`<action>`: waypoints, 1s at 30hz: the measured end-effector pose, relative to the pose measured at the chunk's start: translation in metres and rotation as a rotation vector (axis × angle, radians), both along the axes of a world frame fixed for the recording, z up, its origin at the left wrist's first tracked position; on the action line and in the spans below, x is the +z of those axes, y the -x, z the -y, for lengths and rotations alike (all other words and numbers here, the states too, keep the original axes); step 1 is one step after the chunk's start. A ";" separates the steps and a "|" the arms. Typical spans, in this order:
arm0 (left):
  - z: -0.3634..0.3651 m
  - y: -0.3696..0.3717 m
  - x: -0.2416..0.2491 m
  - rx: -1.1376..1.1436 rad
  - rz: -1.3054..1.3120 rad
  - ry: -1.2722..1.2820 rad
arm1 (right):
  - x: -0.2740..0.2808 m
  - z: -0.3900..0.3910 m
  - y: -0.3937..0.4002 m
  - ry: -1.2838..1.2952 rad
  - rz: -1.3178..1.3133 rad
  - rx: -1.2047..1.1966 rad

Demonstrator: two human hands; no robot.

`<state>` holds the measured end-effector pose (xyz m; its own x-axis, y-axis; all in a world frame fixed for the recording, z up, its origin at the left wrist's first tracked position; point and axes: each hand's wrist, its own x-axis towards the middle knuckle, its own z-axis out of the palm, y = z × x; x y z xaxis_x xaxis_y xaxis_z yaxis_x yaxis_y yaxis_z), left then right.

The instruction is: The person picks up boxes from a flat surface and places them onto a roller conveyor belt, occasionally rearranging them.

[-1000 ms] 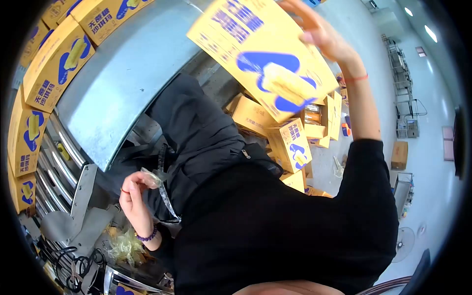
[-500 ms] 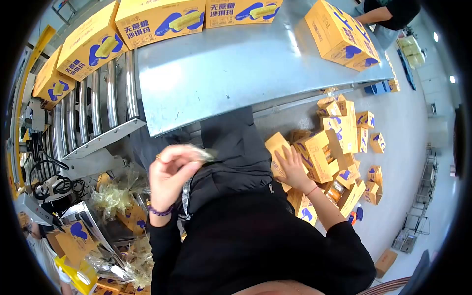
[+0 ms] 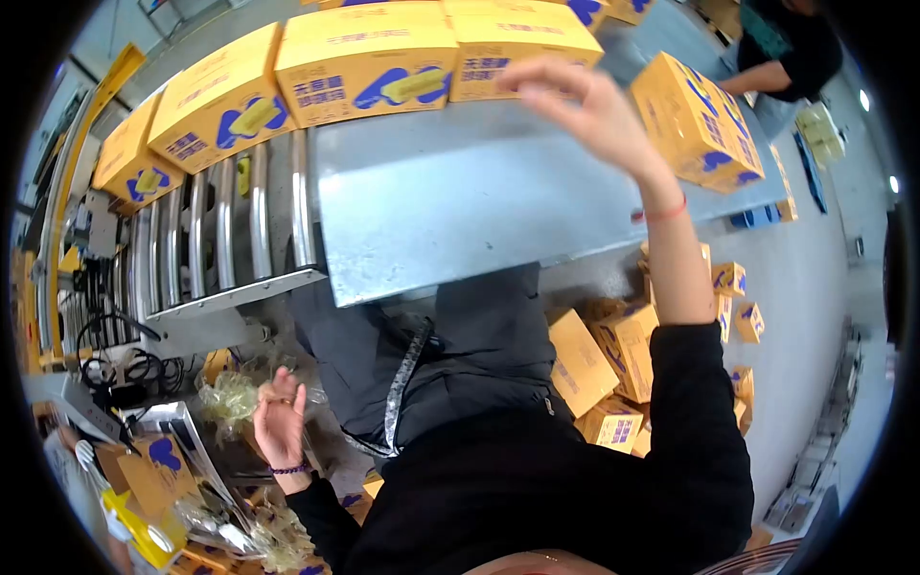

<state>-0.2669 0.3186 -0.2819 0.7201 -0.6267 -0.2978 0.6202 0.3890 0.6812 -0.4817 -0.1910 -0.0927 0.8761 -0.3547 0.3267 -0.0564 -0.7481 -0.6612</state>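
Observation:
Above the metal table (image 3: pixel 460 206) my right hand (image 3: pixel 589 110) reaches out with its fingers apart and slightly curled, holding nothing. Behind its fingertips stands a yellow carton (image 3: pixel 484 75) in the row at the table's far edge. To its right, another yellow carton (image 3: pixel 685 120) sits near the table's right end. Low on the left, my left hand (image 3: pixel 280 422) is raised, palm up and empty, its fingers apart. It is beside crumpled clear plastic film (image 3: pixel 230 398), below the roller conveyor (image 3: pixel 225 225).
More yellow cartons (image 3: pixel 369 72) line the far edge and the rollers. Smaller boxes (image 3: pixel 580 364) lie piled at my right, below the table. Opened cartons and film (image 3: pixel 149 470) are at the lower left. Another person (image 3: pixel 786 57) stands at the back right.
My right hand has left the boxes below the table and moved up over it. My left hand has moved down and left, and the small clear wrapper seen by it is gone.

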 end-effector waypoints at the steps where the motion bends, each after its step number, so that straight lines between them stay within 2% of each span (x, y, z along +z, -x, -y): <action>1: -0.011 -0.001 -0.009 -0.035 -0.062 0.049 | 0.002 0.024 -0.025 0.101 0.078 -0.050; 3: -0.030 0.001 -0.031 -0.034 -0.141 0.172 | -0.005 0.077 -0.070 0.352 0.159 -0.149; 4: -0.035 0.007 -0.038 0.182 -0.220 0.060 | -0.007 0.097 -0.088 0.398 0.129 -0.183; 6: -0.043 0.010 -0.050 0.195 -0.172 0.040 | -0.038 0.146 -0.118 0.525 0.125 -0.272; 8: -0.034 0.017 -0.045 0.233 -0.151 -0.027 | -0.054 0.179 -0.123 0.561 -0.094 -0.396; 10: -0.020 0.018 -0.033 0.145 -0.113 0.027 | -0.043 0.169 -0.119 0.591 -0.131 -0.362; 12: -0.011 0.012 -0.031 0.080 -0.140 0.030 | -0.040 0.142 -0.106 0.792 0.010 -0.412; 13: -0.004 0.010 -0.023 0.035 -0.161 0.017 | -0.030 0.109 -0.090 0.927 0.055 -0.442; 14: 0.011 0.011 -0.003 -0.034 -0.089 -0.001 | -0.016 0.071 -0.071 0.948 -0.011 -0.489; 15: 0.016 0.005 -0.001 -0.159 -0.098 0.054 | 0.002 0.037 -0.051 0.775 -0.254 -0.482; 17: 0.026 -0.004 -0.004 -0.399 -0.146 0.088 | 0.029 -0.006 -0.031 0.606 -0.500 -0.204; 18: 0.032 -0.010 -0.010 -0.523 -0.189 0.057 | 0.017 -0.008 -0.029 0.632 -0.491 -0.178; 20: 0.055 -0.022 -0.005 -0.717 -0.104 0.111 | 0.000 -0.003 -0.034 0.644 -0.436 -0.159; 22: 0.089 -0.009 -0.001 -0.897 -0.124 0.186 | -0.015 0.024 0.018 0.639 -0.437 -0.199; 23: 0.090 -0.017 -0.007 -0.890 -0.066 0.235 | -0.028 0.042 0.000 0.658 -0.375 -0.182; 25: 0.111 0.010 -0.012 -0.778 -0.170 0.290 | 0.023 0.040 0.004 0.396 -0.758 -0.234; 26: 0.101 0.010 -0.009 -0.638 -0.201 0.364 | 0.026 0.041 0.001 0.439 -0.713 -0.241; 30: 0.095 0.021 -0.037 -0.301 -0.267 0.391 | 0.014 0.060 -0.003 0.523 -0.569 -0.301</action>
